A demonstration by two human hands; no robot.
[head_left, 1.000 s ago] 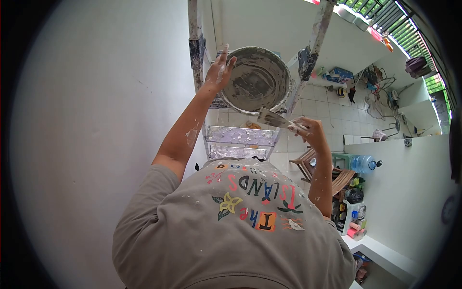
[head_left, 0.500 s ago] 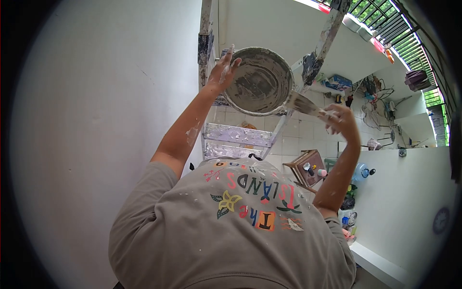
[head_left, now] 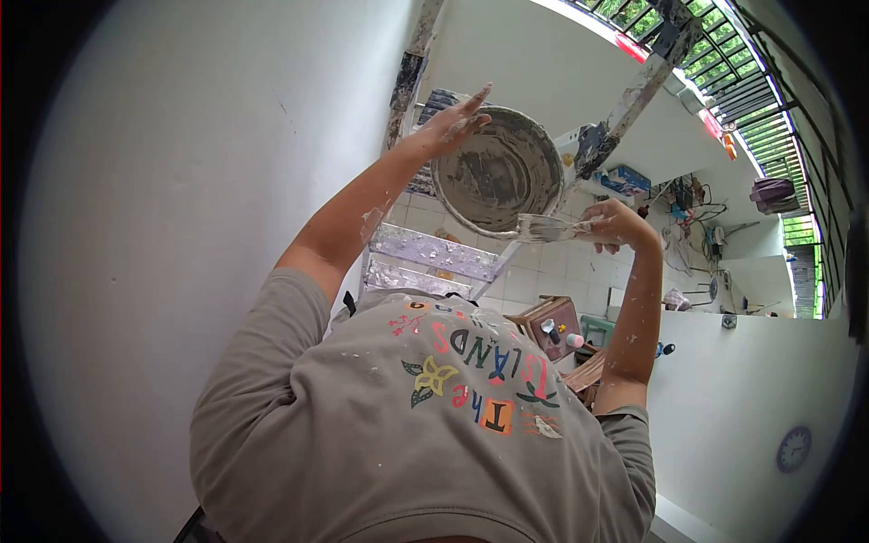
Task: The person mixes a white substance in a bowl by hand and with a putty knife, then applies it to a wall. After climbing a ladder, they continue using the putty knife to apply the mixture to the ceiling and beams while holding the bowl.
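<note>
A round bucket (head_left: 507, 172), its inside smeared with wet grey paste, stands at the top of a stepladder (head_left: 434, 250). My left hand (head_left: 453, 128) grips its near-left rim, with the thumb over the inside and the other fingers stretched along the outer edge. Closed around a handle, my right hand (head_left: 617, 226) holds a paste-coated putty knife (head_left: 545, 228). Its flat blade points left, right at the lower-right rim of the bucket. White smears mark both hands and forearms.
A white wall (head_left: 208, 181) rises close on my left. Spattered ladder rails (head_left: 634, 95) stand beyond the bucket. Far below on the tiled floor are a wooden chair (head_left: 554, 326) with small items on it and a blue box (head_left: 626, 179). A wall clock (head_left: 794, 449) hangs at right.
The putty knife has swung from slanting to nearly level and moved down-left along the rim. My left hand has shifted slightly over the rim, and the whole view has turned a little.
</note>
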